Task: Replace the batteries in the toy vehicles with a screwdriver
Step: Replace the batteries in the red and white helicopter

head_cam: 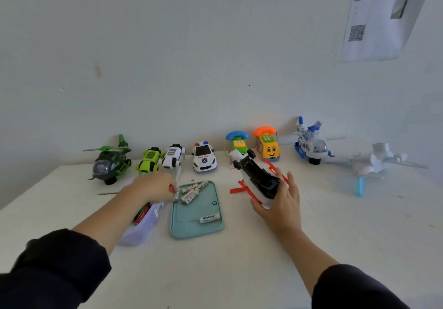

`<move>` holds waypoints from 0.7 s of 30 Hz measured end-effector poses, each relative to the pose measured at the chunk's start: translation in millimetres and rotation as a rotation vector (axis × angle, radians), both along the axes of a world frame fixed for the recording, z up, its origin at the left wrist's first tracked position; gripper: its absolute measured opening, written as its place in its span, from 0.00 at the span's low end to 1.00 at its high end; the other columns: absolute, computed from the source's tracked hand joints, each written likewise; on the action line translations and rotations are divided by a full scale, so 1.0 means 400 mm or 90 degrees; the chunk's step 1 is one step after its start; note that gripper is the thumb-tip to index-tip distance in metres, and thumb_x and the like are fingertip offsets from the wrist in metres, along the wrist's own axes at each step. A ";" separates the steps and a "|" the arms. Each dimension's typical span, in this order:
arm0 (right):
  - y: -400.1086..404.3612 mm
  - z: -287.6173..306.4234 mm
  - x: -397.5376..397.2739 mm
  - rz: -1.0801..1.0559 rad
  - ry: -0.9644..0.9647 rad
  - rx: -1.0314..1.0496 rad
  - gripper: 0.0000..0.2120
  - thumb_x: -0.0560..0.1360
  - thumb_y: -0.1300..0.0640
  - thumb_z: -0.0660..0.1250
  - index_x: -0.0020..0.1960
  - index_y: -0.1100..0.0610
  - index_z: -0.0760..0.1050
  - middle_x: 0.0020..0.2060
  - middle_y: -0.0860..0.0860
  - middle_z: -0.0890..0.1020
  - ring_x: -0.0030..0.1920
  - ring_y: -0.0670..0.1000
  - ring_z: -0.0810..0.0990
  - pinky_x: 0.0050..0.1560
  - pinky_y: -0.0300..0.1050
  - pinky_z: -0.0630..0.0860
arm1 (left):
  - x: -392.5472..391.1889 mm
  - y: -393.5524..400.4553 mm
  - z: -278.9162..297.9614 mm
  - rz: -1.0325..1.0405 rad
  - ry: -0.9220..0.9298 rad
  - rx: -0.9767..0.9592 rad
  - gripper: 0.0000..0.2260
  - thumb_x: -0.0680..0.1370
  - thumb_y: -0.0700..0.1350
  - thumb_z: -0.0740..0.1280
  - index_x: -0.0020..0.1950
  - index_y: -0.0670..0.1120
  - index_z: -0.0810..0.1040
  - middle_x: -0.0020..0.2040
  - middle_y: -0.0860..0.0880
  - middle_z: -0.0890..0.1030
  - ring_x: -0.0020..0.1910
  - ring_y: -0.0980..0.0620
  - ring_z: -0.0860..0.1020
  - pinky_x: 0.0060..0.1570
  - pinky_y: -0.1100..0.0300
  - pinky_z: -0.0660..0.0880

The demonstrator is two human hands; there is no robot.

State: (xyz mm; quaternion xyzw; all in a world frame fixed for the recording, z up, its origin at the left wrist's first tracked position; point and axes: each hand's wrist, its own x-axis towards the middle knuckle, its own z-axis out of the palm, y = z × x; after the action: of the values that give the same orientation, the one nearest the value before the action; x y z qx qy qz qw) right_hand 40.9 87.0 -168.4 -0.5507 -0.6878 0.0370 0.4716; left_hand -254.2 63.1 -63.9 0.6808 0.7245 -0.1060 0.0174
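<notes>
My right hand [282, 203] holds an upturned white and red toy helicopter [257, 180] from the right side, its black underside facing up. My left hand [153, 186] reaches to the left edge of a teal tray [206, 229] and pinches a white battery [176, 194] there. Several white batteries [191, 192] lie at the tray's far end, and one more battery [210, 218] lies near its front. A thin screwdriver [107, 193] lies on the table left of my left hand.
Along the wall stand a green helicopter [110, 162], a green car [149, 158], a white car [173, 158], a police car [204, 158], two phone toys [267, 146], a blue-white plane [310, 144] and a pale plane [374, 162]. A clear box [143, 224] with red batteries sits under my left forearm.
</notes>
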 end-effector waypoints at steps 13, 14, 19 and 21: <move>-0.003 0.001 0.005 0.000 -0.012 -0.061 0.45 0.68 0.43 0.73 0.75 0.59 0.55 0.75 0.54 0.60 0.76 0.54 0.47 0.75 0.53 0.50 | -0.081 0.021 -0.028 0.094 0.137 -0.027 0.11 0.75 0.39 0.65 0.54 0.51 0.79 0.52 0.51 0.80 0.48 0.50 0.78 0.41 0.60 0.71; -0.004 0.002 0.005 0.001 -0.008 -0.061 0.45 0.68 0.44 0.73 0.75 0.59 0.55 0.75 0.54 0.60 0.76 0.54 0.47 0.75 0.54 0.51 | -0.083 0.018 -0.031 0.105 0.164 -0.011 0.11 0.76 0.39 0.64 0.55 0.50 0.79 0.52 0.51 0.79 0.48 0.50 0.78 0.40 0.60 0.70; 0.000 0.003 0.006 -0.001 -0.007 -0.060 0.45 0.67 0.44 0.73 0.75 0.59 0.56 0.74 0.53 0.61 0.76 0.54 0.48 0.75 0.55 0.52 | -0.063 -0.010 -0.054 -0.008 0.325 0.105 0.12 0.76 0.40 0.60 0.58 0.49 0.74 0.54 0.50 0.78 0.54 0.49 0.76 0.45 0.57 0.68; 0.002 0.004 0.006 -0.001 -0.006 -0.074 0.45 0.68 0.43 0.73 0.75 0.58 0.55 0.75 0.53 0.59 0.76 0.53 0.46 0.75 0.54 0.50 | -0.046 -0.022 -0.060 -0.161 0.278 0.219 0.12 0.74 0.40 0.60 0.56 0.50 0.74 0.51 0.50 0.77 0.52 0.48 0.74 0.47 0.55 0.66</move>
State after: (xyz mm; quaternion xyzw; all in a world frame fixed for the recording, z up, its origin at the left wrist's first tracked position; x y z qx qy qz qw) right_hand 43.4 87.8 -166.8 -0.5776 -0.6863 0.0740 0.4359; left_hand -272.5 54.2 -88.0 0.7196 0.6279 -0.1273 -0.2678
